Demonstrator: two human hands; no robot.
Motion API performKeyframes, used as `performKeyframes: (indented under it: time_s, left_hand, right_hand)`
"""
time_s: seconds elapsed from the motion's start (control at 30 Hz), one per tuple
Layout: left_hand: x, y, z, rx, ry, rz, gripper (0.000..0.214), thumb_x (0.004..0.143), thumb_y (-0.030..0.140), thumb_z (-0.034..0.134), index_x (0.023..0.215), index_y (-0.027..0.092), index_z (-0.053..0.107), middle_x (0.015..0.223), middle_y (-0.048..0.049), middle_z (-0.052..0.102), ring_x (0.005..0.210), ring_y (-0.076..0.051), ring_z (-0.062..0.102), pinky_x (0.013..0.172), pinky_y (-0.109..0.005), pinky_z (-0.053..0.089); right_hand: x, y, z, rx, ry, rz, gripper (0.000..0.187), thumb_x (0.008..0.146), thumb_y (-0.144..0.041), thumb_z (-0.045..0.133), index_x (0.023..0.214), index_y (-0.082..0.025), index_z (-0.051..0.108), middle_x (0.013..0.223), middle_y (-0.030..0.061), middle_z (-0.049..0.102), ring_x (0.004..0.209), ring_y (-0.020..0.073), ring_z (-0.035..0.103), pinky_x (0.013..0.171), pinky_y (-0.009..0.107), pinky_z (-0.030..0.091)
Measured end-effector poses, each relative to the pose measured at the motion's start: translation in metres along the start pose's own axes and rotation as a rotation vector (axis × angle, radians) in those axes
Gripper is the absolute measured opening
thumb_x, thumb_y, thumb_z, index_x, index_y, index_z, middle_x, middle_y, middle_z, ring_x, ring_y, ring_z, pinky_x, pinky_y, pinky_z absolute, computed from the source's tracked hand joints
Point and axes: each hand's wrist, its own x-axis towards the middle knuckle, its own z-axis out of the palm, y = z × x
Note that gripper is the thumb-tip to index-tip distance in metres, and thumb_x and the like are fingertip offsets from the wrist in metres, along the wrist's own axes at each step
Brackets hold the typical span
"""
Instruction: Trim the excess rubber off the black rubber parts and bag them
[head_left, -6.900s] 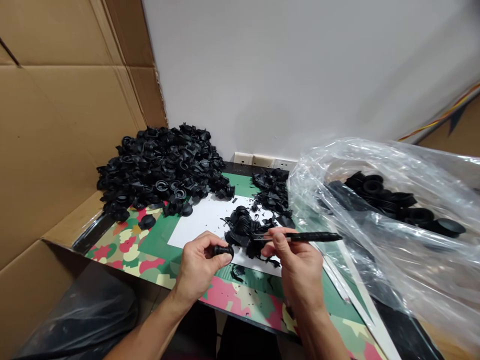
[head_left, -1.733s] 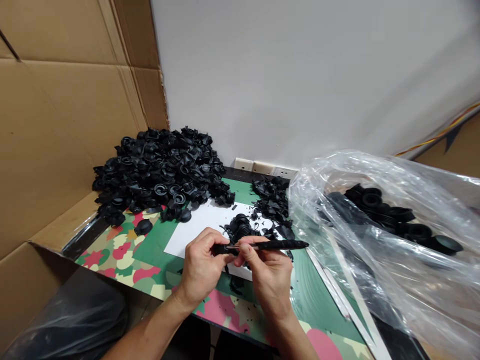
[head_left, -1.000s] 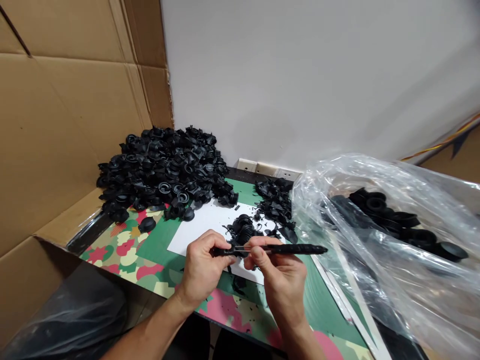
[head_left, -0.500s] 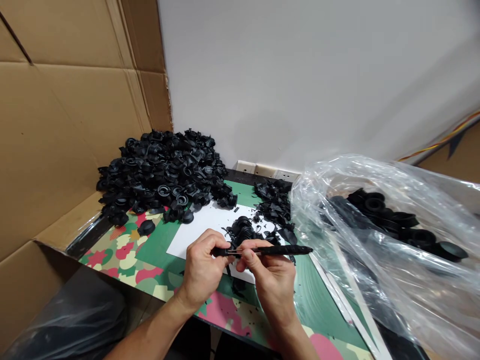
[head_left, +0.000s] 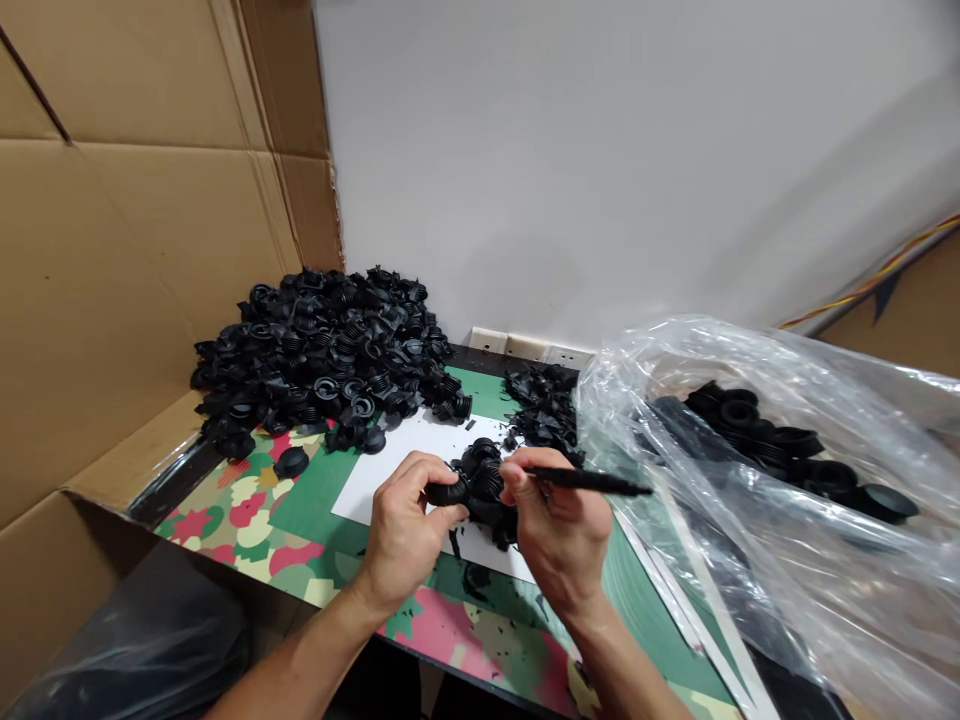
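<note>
Head view: a short black ribbed cylindrical piece [head_left: 448, 491], apparently rubber, is pinched between the thumb and fingers of the left hand [head_left: 407, 525]. It lies just left of the right hand [head_left: 562, 530], with a narrow gap between that hand's fingertips and the piece. Its long axis is hard to judge because the fingers cover one end. The right hand is closed around a slender black pen-like tool [head_left: 592, 480], whose length runs across the view, dipping slightly to the right; its working tip cannot be made out.

Behind the piece, between the hands, sits a small heap of black ribbed pieces [head_left: 489, 478] on a white paper sheet [head_left: 367, 485]; whether the held piece touches it cannot be told. The sheet lies on a green, pink and cream patterned tabletop [head_left: 251, 545]. Beyond the right hand is a mound of thin black scraps [head_left: 544, 400]. Far left, a large pile of black ribbed and flanged pieces [head_left: 322, 350] stands beside a brown cardboard wall [head_left: 150, 220].

To the right, a crumpled clear plastic bag [head_left: 619, 385] contains black rings and cup-shaped parts [head_left: 825, 478], near the right hand and well apart from the left.
</note>
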Motion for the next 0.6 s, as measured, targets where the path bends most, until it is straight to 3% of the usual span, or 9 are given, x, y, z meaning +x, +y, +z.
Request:
performKeyframes:
  time_s: [0.07, 0.17, 0.27, 0.47, 0.6]
  left_hand:
    - [0.005, 0.0, -0.003, 0.007, 0.015, -0.043, 0.027, 0.06, -0.001, 0.069, 0.082, 0.014, 0.061, 0.087, -0.0018, 0.058, 0.075, -0.009, 0.055, 0.059, -0.015, 0.043]
    - [0.012, -0.001, -0.007, 0.005, -0.011, -0.102, 0.027, 0.061, 0.001, 0.066, 0.084, 0.015, 0.062, 0.089, -0.0016, 0.058, 0.076, -0.009, 0.055, 0.057, -0.014, 0.042]
    - [0.017, -0.002, -0.009, 0.001, -0.06, -0.166, 0.027, 0.062, 0.003, 0.065, 0.086, 0.015, 0.064, 0.091, -0.0026, 0.059, 0.078, -0.01, 0.056, 0.056, -0.014, 0.042]
    - [0.031, 0.001, -0.008, -0.095, -0.168, -0.289, 0.03, 0.058, 0.007, 0.068, 0.086, 0.018, 0.071, 0.091, -0.0033, 0.064, 0.066, -0.008, 0.055, 0.056, -0.014, 0.044]
    - [0.035, -0.005, 0.0, -0.235, -0.122, -0.369, 0.023, 0.059, 0.014, 0.069, 0.081, 0.016, 0.072, 0.082, -0.0052, 0.064, 0.067, -0.011, 0.056, 0.058, -0.016, 0.045]
  right_hand:
    - [0.007, 0.005, -0.003, 0.105, -0.117, 0.261, 0.023, 0.088, -0.032, 0.055, 0.081, -0.01, 0.055, 0.059, 0.0032, 0.054, 0.048, 0.0092, 0.051, 0.046, 0.019, 0.042]
    - [0.01, 0.012, -0.001, 0.279, -0.414, 0.624, 0.042, 0.083, -0.052, 0.053, 0.084, -0.011, 0.05, 0.052, 0.0035, 0.051, 0.046, 0.0128, 0.049, 0.045, 0.023, 0.04]
    - [0.007, 0.016, 0.007, 0.301, -0.578, 0.747, 0.042, 0.08, -0.052, 0.054, 0.083, -0.011, 0.05, 0.05, 0.003, 0.05, 0.044, 0.0118, 0.045, 0.046, 0.023, 0.037]
    - [0.007, 0.019, 0.016, 0.393, -0.577, 0.846, 0.05, 0.075, -0.057, 0.055, 0.085, -0.009, 0.048, 0.048, 0.002, 0.049, 0.043, 0.0101, 0.042, 0.046, 0.021, 0.032]
    - [0.01, 0.021, 0.015, 0.495, -0.509, 0.901, 0.051, 0.074, -0.058, 0.059, 0.082, -0.009, 0.048, 0.049, 0.0035, 0.051, 0.044, 0.0101, 0.044, 0.05, 0.022, 0.035]
